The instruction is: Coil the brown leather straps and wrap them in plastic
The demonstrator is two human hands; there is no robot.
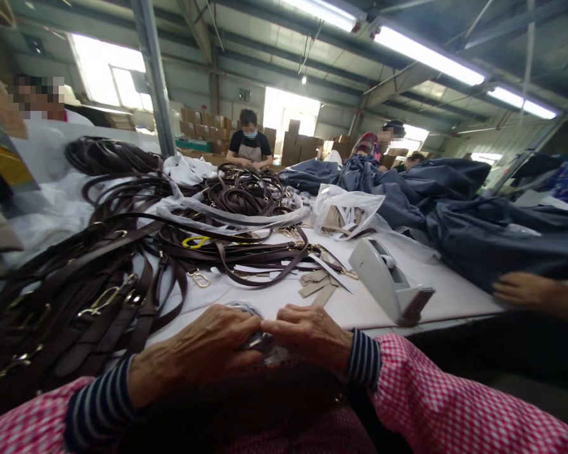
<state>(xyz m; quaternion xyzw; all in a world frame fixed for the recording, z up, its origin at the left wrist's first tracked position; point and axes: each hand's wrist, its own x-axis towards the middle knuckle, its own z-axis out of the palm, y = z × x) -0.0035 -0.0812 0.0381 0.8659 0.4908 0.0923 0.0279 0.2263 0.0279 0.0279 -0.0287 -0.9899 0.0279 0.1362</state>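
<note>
My left hand (213, 337) and my right hand (312, 334) meet at the table's near edge, both with curled fingers. Between them is a shiny, partly clear piece (260, 342), mostly covered by the fingers; its kind cannot be made out. Just beyond lie beige strips (319, 284) and white paper slips. Dark brown straps (108, 321) with gold-coloured metal clasps are heaped to the left of my left hand. A grey tape dispenser (377, 277) stands tilted in view beyond my right hand.
Yellow-handled scissors (195, 242) rest among the straps. A clear plastic bag (373, 203) holds beige and white pieces. Dark blue fabric (483, 236) is piled at the right, with another person's hand (532, 293) beside it. A co-worker (250, 145) is across the table.
</note>
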